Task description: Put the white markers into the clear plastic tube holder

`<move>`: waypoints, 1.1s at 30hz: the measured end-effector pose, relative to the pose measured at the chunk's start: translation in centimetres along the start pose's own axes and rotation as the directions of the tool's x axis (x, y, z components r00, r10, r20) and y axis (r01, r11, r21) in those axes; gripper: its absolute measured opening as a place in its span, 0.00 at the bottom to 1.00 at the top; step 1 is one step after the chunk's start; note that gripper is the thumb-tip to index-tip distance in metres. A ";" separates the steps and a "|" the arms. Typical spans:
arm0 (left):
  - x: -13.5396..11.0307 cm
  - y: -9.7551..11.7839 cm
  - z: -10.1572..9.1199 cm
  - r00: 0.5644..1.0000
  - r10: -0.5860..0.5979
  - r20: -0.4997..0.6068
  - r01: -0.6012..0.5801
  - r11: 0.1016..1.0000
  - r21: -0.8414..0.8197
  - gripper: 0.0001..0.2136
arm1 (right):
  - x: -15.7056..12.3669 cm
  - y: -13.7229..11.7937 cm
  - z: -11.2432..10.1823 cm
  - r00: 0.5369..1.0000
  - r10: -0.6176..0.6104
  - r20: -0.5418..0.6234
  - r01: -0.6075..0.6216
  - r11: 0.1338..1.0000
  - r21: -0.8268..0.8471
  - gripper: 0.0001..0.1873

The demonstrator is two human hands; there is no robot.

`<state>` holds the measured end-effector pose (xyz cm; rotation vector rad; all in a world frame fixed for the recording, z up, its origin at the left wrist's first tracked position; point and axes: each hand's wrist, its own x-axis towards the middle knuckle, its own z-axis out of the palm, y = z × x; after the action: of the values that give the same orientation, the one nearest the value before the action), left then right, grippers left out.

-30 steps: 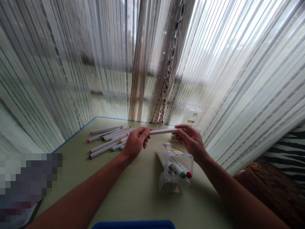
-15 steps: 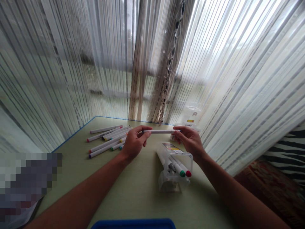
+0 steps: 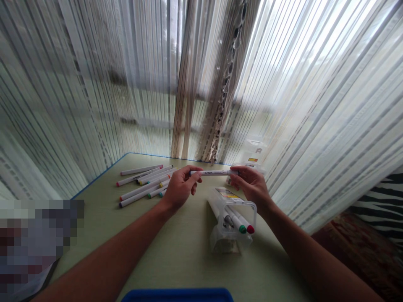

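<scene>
A white marker [image 3: 214, 172] is held level above the pale green table [image 3: 176, 251], one end in each hand. My left hand [image 3: 181, 187] pinches its left end, and my right hand [image 3: 250, 182] pinches its right end. Just below my right hand lies a clear plastic marker case [image 3: 231, 220] on its side, with a green-capped and a red-capped marker sticking out of its open end. Several white markers [image 3: 143, 184] with coloured caps lie loose on the table to the left of my left hand.
Sheer striped curtains [image 3: 315, 105] hang close around the table's far and right sides. A second clear box [image 3: 252, 161] stands against the curtain behind my right hand. A blue edge [image 3: 176, 295] shows at the bottom. A zebra-patterned cushion [image 3: 384, 197] is at the right.
The marker between my hands has been turned about its length; dark print now shows on its barrel. Both hands stay in nearly the same place.
</scene>
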<state>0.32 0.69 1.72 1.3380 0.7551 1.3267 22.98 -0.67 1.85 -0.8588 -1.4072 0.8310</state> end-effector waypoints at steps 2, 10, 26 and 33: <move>0.0 0.1 0.0 1.000 0.002 -0.001 -0.002 1.000 0.004 0.13 | 0.0 0.1 -0.1 1.000 0.005 0.003 -0.005 1.000 0.004 0.14; -0.3 0.4 0.0 1.000 0.020 0.012 -0.020 1.000 -0.008 0.12 | 0.0 -0.2 0.0 1.000 0.006 0.004 -0.006 1.000 -0.015 0.15; -0.2 0.2 -0.1 0.997 0.034 0.063 -0.036 0.999 0.026 0.15 | -0.1 -0.3 0.2 1.000 0.031 0.003 -0.031 0.999 0.009 0.14; -0.2 0.1 -0.1 0.996 0.045 0.076 -0.047 0.998 0.032 0.14 | -0.2 -0.6 0.4 0.999 0.043 0.000 -0.043 0.999 0.013 0.13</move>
<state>0.15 0.52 1.70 1.4319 0.7014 1.2967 22.57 -1.15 2.31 -0.8820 -1.3860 0.8719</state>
